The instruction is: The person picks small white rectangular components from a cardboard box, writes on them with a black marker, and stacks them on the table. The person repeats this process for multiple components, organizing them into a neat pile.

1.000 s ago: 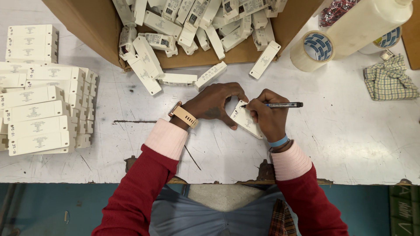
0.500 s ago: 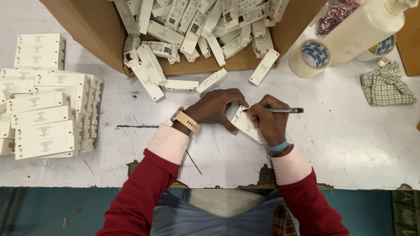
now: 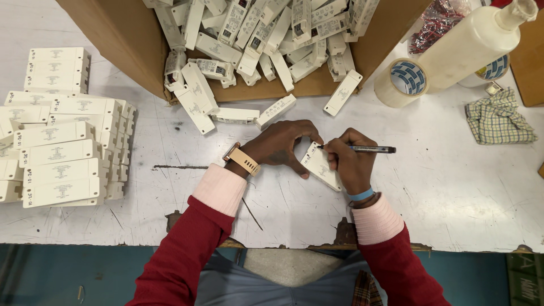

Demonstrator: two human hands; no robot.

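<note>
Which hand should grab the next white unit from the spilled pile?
Left, probably. The left hand only steadies the white unit and sits nearest the loose units spilling from the cardboard box. The right hand is busy holding the pen.

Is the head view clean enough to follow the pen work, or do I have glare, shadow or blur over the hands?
Head view: even overhead light, no glare on the white table. Soft shadows only, under the left hand and right hand. The pen and white module are sharp, without motion blur. Wide-lens bending shows at the edges, at the cardboard box and the stacked modules.
</note>
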